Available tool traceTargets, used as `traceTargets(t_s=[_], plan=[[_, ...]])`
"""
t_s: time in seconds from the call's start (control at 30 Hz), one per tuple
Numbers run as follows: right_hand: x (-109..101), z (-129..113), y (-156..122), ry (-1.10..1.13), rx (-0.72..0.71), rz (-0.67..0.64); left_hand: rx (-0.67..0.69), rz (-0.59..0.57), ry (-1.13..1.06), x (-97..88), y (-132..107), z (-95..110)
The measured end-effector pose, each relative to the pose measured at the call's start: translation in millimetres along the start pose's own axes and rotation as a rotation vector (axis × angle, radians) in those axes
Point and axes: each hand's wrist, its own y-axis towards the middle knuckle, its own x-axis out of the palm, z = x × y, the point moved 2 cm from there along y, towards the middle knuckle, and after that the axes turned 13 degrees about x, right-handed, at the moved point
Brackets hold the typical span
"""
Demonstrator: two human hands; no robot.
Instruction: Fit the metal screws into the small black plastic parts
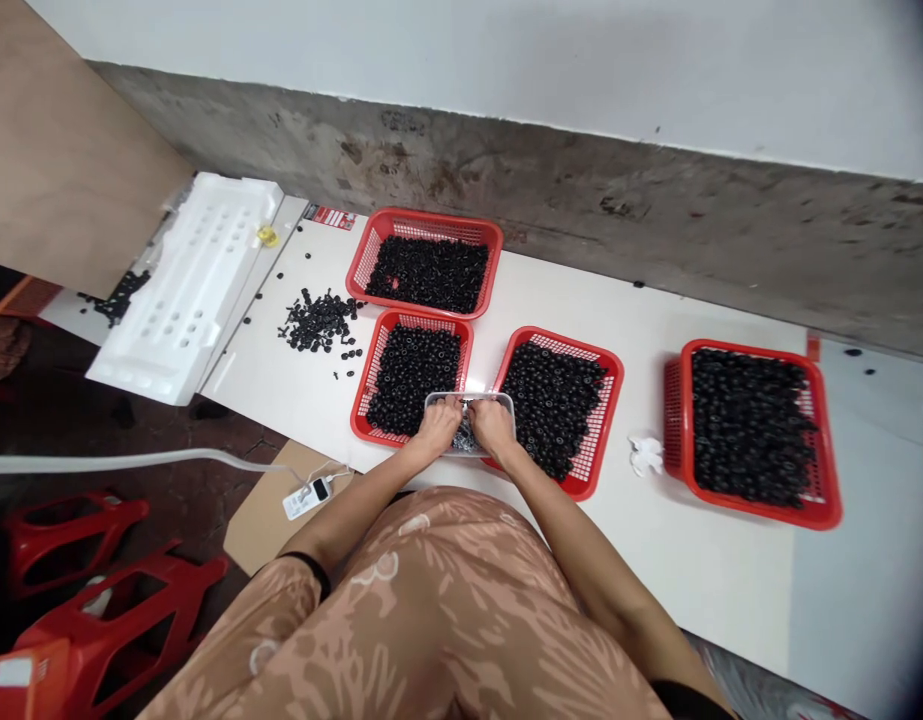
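Observation:
A small clear plastic box (510,402) with shiny metallic bits in it sits at the table's near edge, between two red baskets. My left hand (440,428) and my right hand (492,428) are both at this box, close together over its contents. The fingers of each hand are curled and pinched; a small dark piece shows between them, too small to name. Left of the box stands a red basket (362,418) of black round parts, and right of it another red basket (615,400) of similar parts.
Behind stands a red basket (498,245) of smaller black pieces. A fuller red basket (832,490) is at the right, near a crumpled white scrap (645,455). Loose black parts (318,322) lie left, beside a white foam tray (183,290). Red stools (142,610) stand lower left.

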Motion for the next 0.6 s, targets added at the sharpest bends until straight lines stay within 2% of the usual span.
traceTargets(t_s=[0.23,0.33,0.47,0.6], plan=[[10.0,-10.8,8.6,-0.099,0.008,-0.036,-0.009,0.026,-0.062,-1.1,-0.1,0.7],[11.4,-11.8,7.0,-0.112,-0.001,-0.038,-0.032,0.136,-0.164,-9.3,-6.1,-2.9],[12.6,-12.2,4.8,-0.116,-0.002,-0.031,-0.097,0.399,-0.612,-15.8,-23.4,-11.7],[13.3,-13.6,4.5,-0.109,-0.008,-0.022,-0.303,0.461,-1.183,-5.8,-42.2,-17.1]])
